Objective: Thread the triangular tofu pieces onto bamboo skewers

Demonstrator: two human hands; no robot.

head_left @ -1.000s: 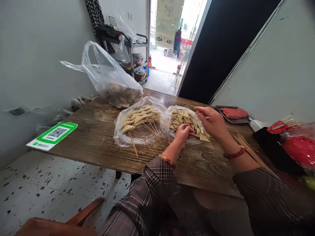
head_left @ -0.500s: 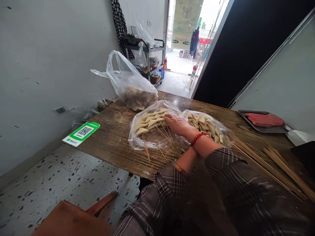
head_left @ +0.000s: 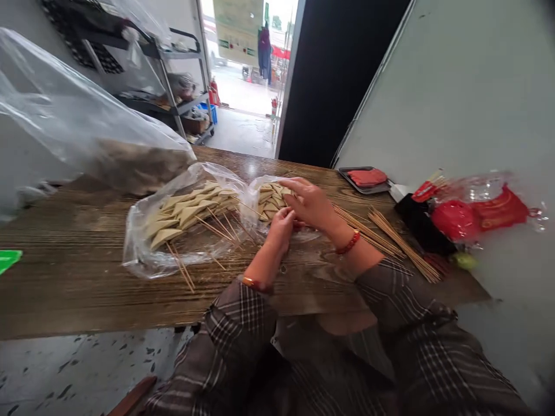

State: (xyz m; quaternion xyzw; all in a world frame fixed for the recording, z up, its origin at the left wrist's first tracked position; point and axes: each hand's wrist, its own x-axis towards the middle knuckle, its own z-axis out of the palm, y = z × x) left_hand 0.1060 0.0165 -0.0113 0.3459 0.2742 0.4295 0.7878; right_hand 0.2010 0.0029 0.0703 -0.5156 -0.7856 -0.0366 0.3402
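My left hand [head_left: 281, 230] has its fingertips pinched together at the near edge of the right-hand plastic bag; what they hold, if anything, is too small to make out. Over that bag's beige folded pieces [head_left: 269, 199] reaches my right hand [head_left: 314, 205], fingers stretched and thumb apart, its fingertips touching or just above the pile. To the left, a second clear plastic bag [head_left: 141, 254] lies spread with overlapping beige triangular pieces [head_left: 191, 209] on thin wooden skewers [head_left: 217, 230], whose ends point toward me.
Two bundles of bare skewers [head_left: 403, 245] lie right on the wooden table [head_left: 99, 289]. Beyond them are a dark tray [head_left: 366, 188] with something pink, a black item [head_left: 422, 225] and a red package [head_left: 459, 219]. A large filled plastic bag [head_left: 130, 156] stands at the left.
My view has swung right. My right hand has moved from the left-hand bag to the right-hand one. My crossed arms have parted, and my left hand now shows.
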